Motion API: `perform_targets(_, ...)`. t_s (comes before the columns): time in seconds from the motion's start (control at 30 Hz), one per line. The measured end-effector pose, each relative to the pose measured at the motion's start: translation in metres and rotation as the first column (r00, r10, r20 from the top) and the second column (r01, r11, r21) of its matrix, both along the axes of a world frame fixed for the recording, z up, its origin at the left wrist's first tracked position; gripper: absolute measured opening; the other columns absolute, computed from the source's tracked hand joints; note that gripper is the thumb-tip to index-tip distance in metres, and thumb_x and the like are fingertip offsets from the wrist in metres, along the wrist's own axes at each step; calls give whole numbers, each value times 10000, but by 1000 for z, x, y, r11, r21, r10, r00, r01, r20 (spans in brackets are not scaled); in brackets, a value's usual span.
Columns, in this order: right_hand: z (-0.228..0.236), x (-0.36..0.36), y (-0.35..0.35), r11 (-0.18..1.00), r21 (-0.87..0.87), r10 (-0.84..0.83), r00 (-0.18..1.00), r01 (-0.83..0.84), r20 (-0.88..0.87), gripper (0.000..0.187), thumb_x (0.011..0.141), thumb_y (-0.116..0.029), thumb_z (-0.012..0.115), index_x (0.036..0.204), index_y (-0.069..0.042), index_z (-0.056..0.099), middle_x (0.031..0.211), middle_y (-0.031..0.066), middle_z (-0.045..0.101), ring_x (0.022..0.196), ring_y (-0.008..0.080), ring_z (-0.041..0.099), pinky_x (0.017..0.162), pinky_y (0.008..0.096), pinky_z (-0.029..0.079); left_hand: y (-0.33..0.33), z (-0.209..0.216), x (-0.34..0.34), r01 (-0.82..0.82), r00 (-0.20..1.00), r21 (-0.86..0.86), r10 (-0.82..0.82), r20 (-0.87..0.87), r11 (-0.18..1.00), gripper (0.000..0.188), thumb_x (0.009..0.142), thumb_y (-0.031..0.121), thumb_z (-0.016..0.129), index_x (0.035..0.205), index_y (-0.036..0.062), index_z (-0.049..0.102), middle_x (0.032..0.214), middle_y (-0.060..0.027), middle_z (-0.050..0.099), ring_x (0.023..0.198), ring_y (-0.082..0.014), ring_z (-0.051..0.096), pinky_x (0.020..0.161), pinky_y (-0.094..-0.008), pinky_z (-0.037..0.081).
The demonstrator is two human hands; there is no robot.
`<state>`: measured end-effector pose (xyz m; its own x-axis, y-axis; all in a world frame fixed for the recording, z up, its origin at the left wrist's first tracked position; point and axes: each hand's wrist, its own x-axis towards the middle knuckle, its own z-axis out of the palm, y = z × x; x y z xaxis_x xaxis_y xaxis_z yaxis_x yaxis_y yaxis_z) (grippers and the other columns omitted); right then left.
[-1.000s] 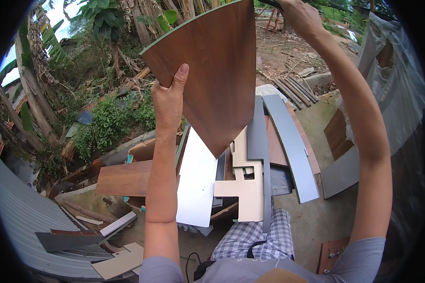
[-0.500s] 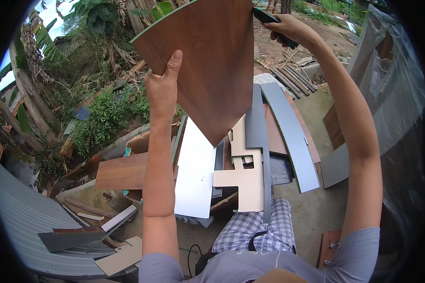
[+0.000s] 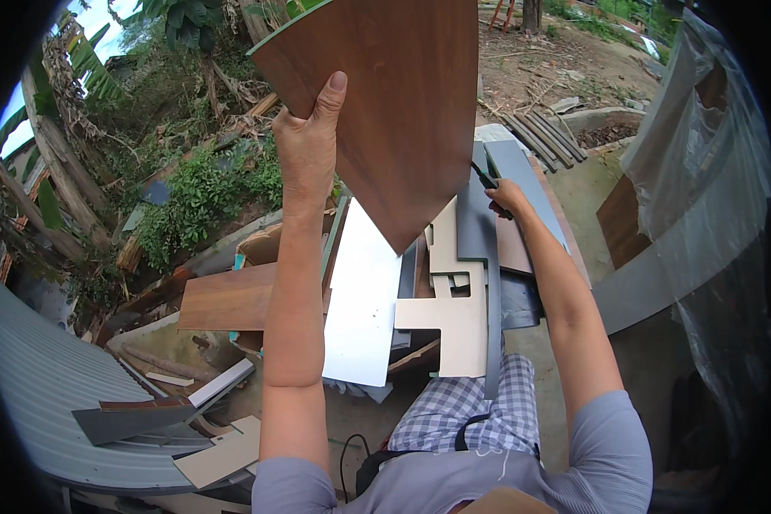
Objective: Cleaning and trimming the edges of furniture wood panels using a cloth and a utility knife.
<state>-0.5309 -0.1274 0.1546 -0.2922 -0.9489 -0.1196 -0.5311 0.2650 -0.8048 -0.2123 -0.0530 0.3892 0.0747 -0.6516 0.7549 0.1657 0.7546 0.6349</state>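
My left hand (image 3: pixel 310 141) grips the left edge of a brown wood-grain board (image 3: pixel 394 111), thumb on its face and fingers behind. The board stands tilted, with a pointed lower corner and a green edge at the upper left. Closed around a slim black hand tool (image 3: pixel 486 176), my right hand (image 3: pixel 510 198) is beside the board's right edge, low down. The tool's tip is at or close to that edge; whether it touches is hard to tell. Below the board's corner lie a white panel (image 3: pixel 361 300) and a beige cut-out panel (image 3: pixel 454 330).
Grey panels (image 3: pixel 474 214) are stacked under my right hand. Another brown board (image 3: pixel 227 298) juts out left. Offcuts (image 3: pixel 223 454) lie on corrugated metal sheeting (image 3: pixel 34 385) at lower left. Clear plastic sheeting (image 3: pixel 702 171) hangs at right, and metal bars (image 3: pixel 544 137) lie beyond the panels.
My right hand has moved down along the board's right edge with the black tool, from near the top to its lower part. The board and my left hand appear slightly further right.
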Motion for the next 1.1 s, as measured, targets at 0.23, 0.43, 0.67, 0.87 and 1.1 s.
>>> perform_targets(0.23,-30,1,27,962,233,175,977,-142,-126,193,856,-188,619,887,0,593,607,85,598,436,159,547,381,307,447,-4,-3,5,101,994,38,-99,-43,994,398,835,277,715,1097,1,600,1051,-56,616,957,-139,562,849,-291,452)
perform_targets(0.43,-37,14,79,992,44,95,924,-119,369,238,898,-253,604,866,-19,572,668,49,583,495,127,531,442,268,452,-9,-9,3,99,993,-67,-103,-62,993,340,838,272,712,1037,6,637,972,-45,648,899,-129,593,825,-282,470)
perform_targets(0.67,-40,25,150,999,-42,45,649,-20,759,300,919,-279,582,1110,-61,507,739,13,564,564,89,516,487,233,452,25,-25,2,-44,989,-111,28,-145,993,390,827,234,727,1095,-19,598,1061,-80,620,971,-146,574,879,-303,461)
perform_targets(0.87,-37,15,201,994,-111,86,609,4,788,409,912,-290,587,1226,-44,494,740,1,554,584,80,517,516,233,447,95,-48,32,-322,920,-33,305,-245,946,443,859,268,687,1148,-42,558,1156,-103,570,1048,-171,542,921,-307,444)
perform_targets(1.1,-63,12,238,993,-101,47,554,67,831,415,922,-291,577,1241,-40,486,759,8,551,590,77,518,520,237,459,159,-84,49,-468,842,130,486,-234,874,537,880,239,652,1268,-67,440,1258,-133,486,1118,-196,509,976,-321,429)
